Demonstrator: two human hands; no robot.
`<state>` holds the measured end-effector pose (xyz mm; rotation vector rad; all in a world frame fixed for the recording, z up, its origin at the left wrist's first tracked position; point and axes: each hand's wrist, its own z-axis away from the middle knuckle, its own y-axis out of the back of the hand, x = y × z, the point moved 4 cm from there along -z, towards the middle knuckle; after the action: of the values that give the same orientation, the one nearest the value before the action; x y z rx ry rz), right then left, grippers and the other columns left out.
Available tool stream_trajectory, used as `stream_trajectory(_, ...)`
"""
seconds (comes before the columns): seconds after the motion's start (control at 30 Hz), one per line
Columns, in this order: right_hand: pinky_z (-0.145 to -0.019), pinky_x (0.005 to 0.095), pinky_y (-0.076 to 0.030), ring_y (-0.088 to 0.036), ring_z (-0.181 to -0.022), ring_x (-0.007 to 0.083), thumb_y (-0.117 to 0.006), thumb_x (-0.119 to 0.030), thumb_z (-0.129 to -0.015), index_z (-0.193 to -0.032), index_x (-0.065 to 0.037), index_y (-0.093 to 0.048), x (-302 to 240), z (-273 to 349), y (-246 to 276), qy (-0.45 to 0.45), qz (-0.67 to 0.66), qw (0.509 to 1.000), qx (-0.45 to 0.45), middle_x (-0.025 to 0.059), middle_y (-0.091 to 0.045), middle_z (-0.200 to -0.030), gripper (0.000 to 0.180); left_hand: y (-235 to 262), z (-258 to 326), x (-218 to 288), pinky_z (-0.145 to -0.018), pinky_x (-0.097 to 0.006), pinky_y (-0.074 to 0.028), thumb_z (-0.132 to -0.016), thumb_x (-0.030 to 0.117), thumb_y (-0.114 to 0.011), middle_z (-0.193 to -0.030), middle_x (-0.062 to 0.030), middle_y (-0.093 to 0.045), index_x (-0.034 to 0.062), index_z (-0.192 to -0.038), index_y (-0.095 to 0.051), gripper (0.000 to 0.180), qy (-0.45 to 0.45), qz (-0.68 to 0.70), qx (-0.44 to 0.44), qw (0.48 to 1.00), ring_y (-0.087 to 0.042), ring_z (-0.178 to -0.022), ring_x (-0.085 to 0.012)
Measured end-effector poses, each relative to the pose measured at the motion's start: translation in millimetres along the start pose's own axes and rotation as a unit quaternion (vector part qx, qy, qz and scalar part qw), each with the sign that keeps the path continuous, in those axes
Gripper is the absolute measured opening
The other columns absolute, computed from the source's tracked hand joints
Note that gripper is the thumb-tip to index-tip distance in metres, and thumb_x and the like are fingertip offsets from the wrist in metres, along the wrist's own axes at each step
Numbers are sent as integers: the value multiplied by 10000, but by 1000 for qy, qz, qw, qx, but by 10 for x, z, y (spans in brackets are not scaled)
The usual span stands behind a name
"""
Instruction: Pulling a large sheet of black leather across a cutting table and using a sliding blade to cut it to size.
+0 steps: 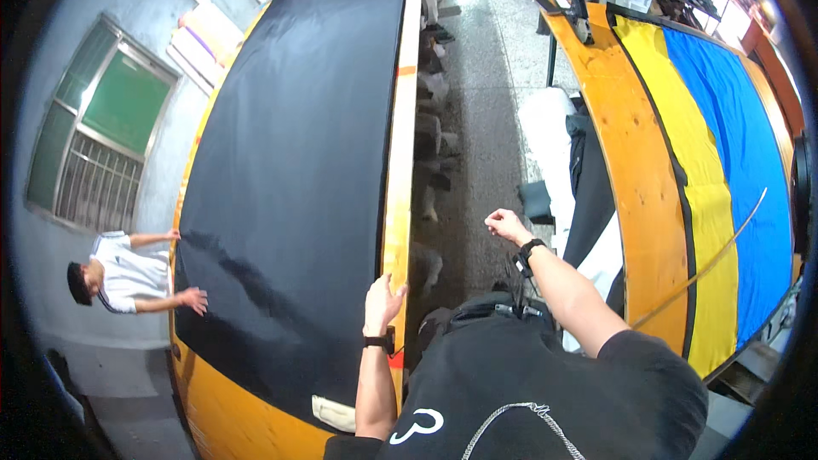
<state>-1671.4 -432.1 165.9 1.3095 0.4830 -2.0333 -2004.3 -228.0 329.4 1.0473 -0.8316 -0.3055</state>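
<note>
A long sheet of black fabric [294, 128] covers most of the wooden table [223, 400] on my left, with darker creases near its left side. My left hand [382, 305] rests at the fabric's right edge, fingers stretched out and thumb apart, by the table's pale border strip [397, 230]. Over the aisle, away from both tables, my right hand [508, 227] is raised with its fingers curled in; nothing shows in it. Across the black fabric a co-worker [128, 273] in a white shirt and dark cap has both hands at its far left edge.
To the right, a second wooden table [630, 153] bears yellow fabric [694, 179] and blue fabric [750, 170], with a thin stick [716, 257] slanting across. Rolls of white material [550, 145] stand beside it. A cream-coloured piece [332, 413] lies at the black fabric's near edge.
</note>
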Motion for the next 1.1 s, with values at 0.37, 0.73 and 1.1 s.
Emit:
stream_trajectory(0.37, -470, 304, -463, -607, -526, 141, -727, -270, -891, -786, -75, -662, 1017, -570, 1836, -224, -40, 962, 147, 30, -658, -700, 231, 1940, -1472, 4120, -1132, -438, -356, -1022, 493, -465, -1441, -242, -505, -82, -1479, -363, 742, -373, 549, -387, 640, -505, -1333, -326)
stream_trajectory(0.73, -469, 374, -389, -563, -568, 212, -678, -134, -897, -757, -60, -645, 999, -1222, 2343, -423, -185, 850, 255, 82, -572, -673, 162, 3356, -3990, 5306, -707, -423, -624, -1082, 252, -360, -996, -393, -664, -258, -1073, -584, 557, -562, 703, -218, 378, -719, -879, -453)
stream_trajectory(1.1, -476, 397, -465, -612, -622, 248, -559, -345, -923, -1148, -104, -578, -56, -5281, 3801, -121, 300, 938, -124, 68, -625, -815, 330, 3066, -7471, 6480, -745, -417, -567, -1044, 314, -528, -909, -301, -717, -143, -957, -705, 497, -622, 713, -131, 295, -679, -818, -382)
